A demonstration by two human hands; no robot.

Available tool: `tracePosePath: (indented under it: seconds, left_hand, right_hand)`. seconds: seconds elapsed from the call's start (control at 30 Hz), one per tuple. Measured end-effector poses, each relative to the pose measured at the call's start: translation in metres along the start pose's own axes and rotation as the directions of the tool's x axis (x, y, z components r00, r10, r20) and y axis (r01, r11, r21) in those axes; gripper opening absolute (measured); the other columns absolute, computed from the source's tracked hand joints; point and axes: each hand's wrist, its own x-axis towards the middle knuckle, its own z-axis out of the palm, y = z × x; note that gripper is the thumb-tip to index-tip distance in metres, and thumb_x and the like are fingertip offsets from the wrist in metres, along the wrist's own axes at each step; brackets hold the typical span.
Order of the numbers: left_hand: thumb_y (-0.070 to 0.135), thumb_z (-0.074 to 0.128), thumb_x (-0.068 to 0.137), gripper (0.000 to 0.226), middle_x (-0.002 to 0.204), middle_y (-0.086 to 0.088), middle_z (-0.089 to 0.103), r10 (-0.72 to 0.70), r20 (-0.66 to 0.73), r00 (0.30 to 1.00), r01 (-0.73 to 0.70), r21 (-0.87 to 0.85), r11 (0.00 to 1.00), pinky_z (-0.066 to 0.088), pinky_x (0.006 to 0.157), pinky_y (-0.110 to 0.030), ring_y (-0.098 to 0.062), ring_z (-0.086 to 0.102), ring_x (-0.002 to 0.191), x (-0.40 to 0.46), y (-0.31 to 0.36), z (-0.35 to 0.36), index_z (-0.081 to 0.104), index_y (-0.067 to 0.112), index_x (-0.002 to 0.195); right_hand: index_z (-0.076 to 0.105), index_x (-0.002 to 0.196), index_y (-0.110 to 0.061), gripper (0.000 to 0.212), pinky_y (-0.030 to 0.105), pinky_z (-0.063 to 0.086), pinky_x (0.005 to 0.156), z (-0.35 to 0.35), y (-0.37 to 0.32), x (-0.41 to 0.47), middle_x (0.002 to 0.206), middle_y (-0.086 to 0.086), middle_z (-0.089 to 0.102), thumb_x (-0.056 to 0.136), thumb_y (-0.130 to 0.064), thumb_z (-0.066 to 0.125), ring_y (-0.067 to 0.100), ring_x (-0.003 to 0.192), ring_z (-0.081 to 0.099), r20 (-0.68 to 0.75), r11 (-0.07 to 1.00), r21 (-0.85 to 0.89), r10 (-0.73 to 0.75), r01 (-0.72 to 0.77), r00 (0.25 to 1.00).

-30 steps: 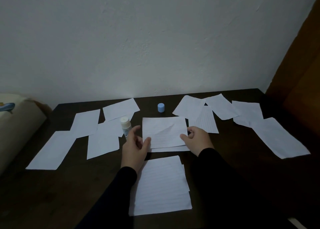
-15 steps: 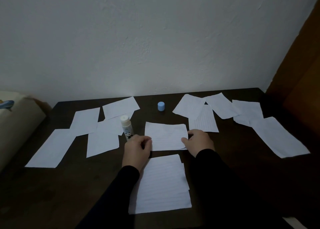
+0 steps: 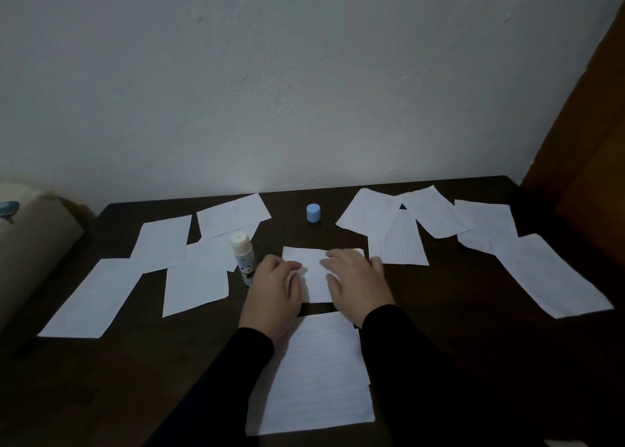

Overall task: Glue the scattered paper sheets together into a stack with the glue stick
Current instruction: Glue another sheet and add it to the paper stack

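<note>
A dark wooden table point(image 3: 101, 379) fills the lower half of the frame, pushed against a pale, roughly plastered wall point(image 3: 304, 74) that takes up the whole upper half. At the right edge a brown wooden panel point(image 3: 588, 149) rises beside the table, and at the far left a cream cushioned edge point(image 3: 30, 237) shows. At centre frame both hands lie flat on a small white sheet point(image 3: 314, 277): the left hand point(image 3: 275, 294) rests with relaxed fingers on its left edge, and the right hand point(image 3: 358, 282) presses down on its right part with fingers spread wide and straight. Just left of the left hand the glue stick point(image 3: 243, 259) stands upright, uncapped, and its blue cap point(image 3: 313, 213) sits apart near the wall at centre. Below the hands, toward the bottom of the frame, lies a lined paper stack point(image 3: 318, 379), with a narrow strip of table between it and the pressed sheet. Loose sheets on the left point(image 3: 189, 277) overlap in a cluster at centre left, and loose sheets on the right point(image 3: 473, 230) spread from centre right to the right edge. Black sleeves point(image 3: 406, 362) cover both forearms.
</note>
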Motion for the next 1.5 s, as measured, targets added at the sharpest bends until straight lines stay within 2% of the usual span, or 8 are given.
tracePosePath:
  seconds: [0.13,0.2,0.3,0.67,0.8,1.03,1.33,1.5]
  left_hand:
    - [0.03,0.03,0.103,0.048,0.158,0.001,0.021,0.087,0.29,0.953,-0.181,0.317,0.931,0.023,0.112,-0.038,-0.02,0.02,0.142,0.012,0.016,0.011,0.029,0.021,0.15]
    - [0.033,0.02,0.104,0.051,0.162,0.003,0.002,0.029,0.451,0.892,-0.213,0.362,0.907,0.009,0.117,-0.048,-0.021,0.0,0.148,0.017,0.015,0.018,0.013,0.023,0.154]
    - [0.04,0.013,0.104,0.053,0.161,0.008,-0.007,-0.086,0.55,0.831,-0.151,0.372,0.916,0.003,0.117,-0.051,-0.018,-0.006,0.148,0.024,0.007,0.024,0.0,0.027,0.154]
    - [0.044,0.01,0.102,0.06,0.159,0.001,-0.02,-0.312,0.539,0.782,0.036,0.46,0.887,-0.002,0.115,-0.056,-0.02,-0.017,0.146,0.026,0.012,0.031,-0.012,0.019,0.152]
    - [0.043,0.01,0.102,0.059,0.159,0.0,-0.02,-0.303,0.555,0.774,-0.011,0.49,0.872,-0.004,0.114,-0.057,-0.025,-0.016,0.147,0.01,0.019,0.028,-0.012,0.02,0.152]
    - [0.04,0.015,0.104,0.053,0.16,0.007,-0.016,-0.143,0.643,0.752,-0.185,0.415,0.891,-0.001,0.112,-0.063,-0.022,-0.013,0.147,0.029,0.021,0.027,-0.007,0.035,0.152]
    - [0.041,0.011,0.103,0.056,0.16,0.001,-0.018,-0.266,0.54,0.799,-0.011,0.455,0.89,-0.003,0.114,-0.058,-0.021,-0.015,0.147,0.032,0.021,0.039,-0.009,0.024,0.152]
    - [0.045,0.011,0.102,0.061,0.159,-0.002,-0.022,-0.345,0.558,0.755,0.054,0.472,0.88,-0.004,0.114,-0.056,-0.02,-0.018,0.146,0.03,0.018,0.036,-0.012,0.017,0.152]
  right_hand:
    - [0.014,0.153,-0.03,0.05,0.062,0.0,0.113,0.016,-0.002,0.002,0.161,-0.012,0.008,0.105,-0.033,0.024,0.016,0.149,-0.001,0.26,0.998,-0.055,-0.026,0.042,0.965]
    - [0.005,0.154,-0.029,0.051,0.062,-0.002,0.113,0.022,0.0,0.004,0.161,-0.013,0.0,0.105,-0.034,0.019,0.015,0.148,-0.007,0.319,0.996,-0.07,-0.025,0.05,0.947]
    - [-0.002,0.154,-0.029,0.053,0.057,0.0,0.115,0.026,0.005,0.009,0.161,-0.011,-0.006,0.105,-0.037,0.016,0.016,0.148,-0.01,0.292,0.993,-0.119,0.014,0.022,0.956]
    - [-0.009,0.153,-0.027,0.057,0.057,-0.006,0.114,0.032,0.011,0.017,0.16,-0.007,-0.018,0.103,-0.045,0.012,0.02,0.147,-0.018,0.29,0.973,-0.126,0.22,-0.191,0.931]
    - [-0.013,0.152,-0.025,0.059,0.061,-0.005,0.112,0.031,0.014,0.008,0.159,-0.003,-0.021,0.103,-0.044,0.013,0.02,0.146,-0.02,0.32,0.954,-0.15,0.296,-0.261,0.9]
    - [-0.011,0.152,-0.029,0.055,0.066,-0.004,0.11,0.026,0.014,0.012,0.159,-0.006,-0.021,0.104,-0.04,0.013,0.021,0.145,-0.022,0.336,0.982,-0.18,0.119,-0.06,0.934]
    - [-0.007,0.153,-0.032,0.054,0.063,-0.006,0.111,0.028,0.016,0.02,0.16,-0.009,-0.017,0.103,-0.043,0.011,0.017,0.146,-0.018,0.311,0.98,-0.114,0.19,-0.162,0.931]
    - [-0.011,0.152,-0.031,0.059,0.062,-0.006,0.112,0.026,0.016,0.018,0.159,-0.007,-0.02,0.102,-0.049,0.014,0.019,0.146,-0.02,0.355,0.97,-0.135,0.239,-0.203,0.904]
